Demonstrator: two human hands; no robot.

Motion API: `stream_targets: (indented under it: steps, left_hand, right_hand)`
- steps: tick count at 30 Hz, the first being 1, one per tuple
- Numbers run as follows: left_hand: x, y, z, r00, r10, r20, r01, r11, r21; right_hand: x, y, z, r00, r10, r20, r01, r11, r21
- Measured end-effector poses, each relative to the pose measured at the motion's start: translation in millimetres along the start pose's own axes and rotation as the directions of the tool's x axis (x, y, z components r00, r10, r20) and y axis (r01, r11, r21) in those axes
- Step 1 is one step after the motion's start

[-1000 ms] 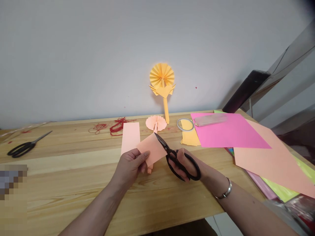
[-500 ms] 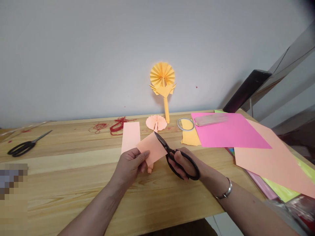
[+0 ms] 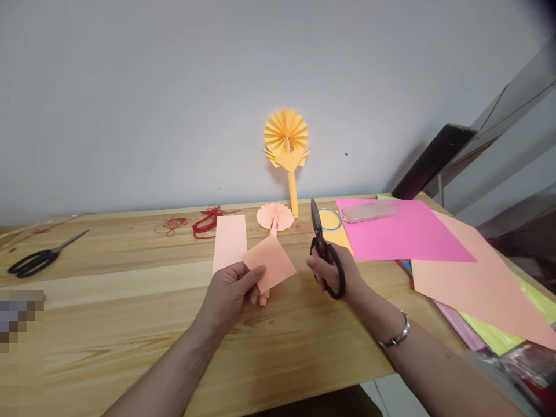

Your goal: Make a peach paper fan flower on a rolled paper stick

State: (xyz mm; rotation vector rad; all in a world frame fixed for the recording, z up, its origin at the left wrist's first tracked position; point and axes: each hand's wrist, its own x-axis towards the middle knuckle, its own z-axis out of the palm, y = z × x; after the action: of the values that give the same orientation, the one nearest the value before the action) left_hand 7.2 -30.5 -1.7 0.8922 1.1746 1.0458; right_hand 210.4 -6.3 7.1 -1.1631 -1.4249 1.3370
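A small peach paper piece is pinched between the thumb and fingers of my left hand. My right hand is closed on the black scissors, whose blades are together and point up, apart from the paper. Behind the held piece lies a pink pleated paper fan, its handle partly hidden by that piece. Left of the fan is a pale pink paper strip, its lower end near my left hand. A yellow paper fan with a handle leans upright against the wall.
Red string lies at the back. Other scissors rest at the far left. A tape roll sits on yellow paper. At right are a magenta sheet, a clear case and a large peach sheet.
My right hand has moved the scissors away from the paper's corner, to the right and up, and the blades now point upward. My left hand holds the paper in nearly the same place.
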Motion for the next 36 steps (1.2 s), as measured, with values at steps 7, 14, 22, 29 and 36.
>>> stream_targets:
  steps: [7, 14, 22, 29, 36]
  left_hand:
    - [-4, 5, 6.2, 0.999, 0.001, -0.041, 0.006, 0.987, 0.162]
    - [-3, 1, 3.8, 1.0, 0.02, -0.013, -0.018, 0.988, 0.153]
    - [-2, 4, 3.8, 0.996, 0.024, -0.082, -0.006, 0.978, 0.21]
    - [-1, 6, 3.4, 0.996, 0.025, -0.081, -0.008, 0.98, 0.199]
    - [1, 2, -1.2, 0.983, 0.024, -0.183, 0.0, 0.992, 0.13]
  right_hand:
    - [-4, 3, 6, 0.997, -0.056, 0.05, 0.064, 0.982, -0.179]
    - [-1, 5, 5, 0.993, -0.084, 0.082, 0.097, 0.979, -0.177]
    - [3, 7, 4, 0.998, -0.025, 0.056, 0.036, 0.978, -0.204]
    - [4, 5, 4, 0.998, 0.005, 0.065, 0.004, 0.991, -0.135]
    - [9, 11, -2, 1.0, 0.01, -0.012, -0.013, 0.968, -0.25]
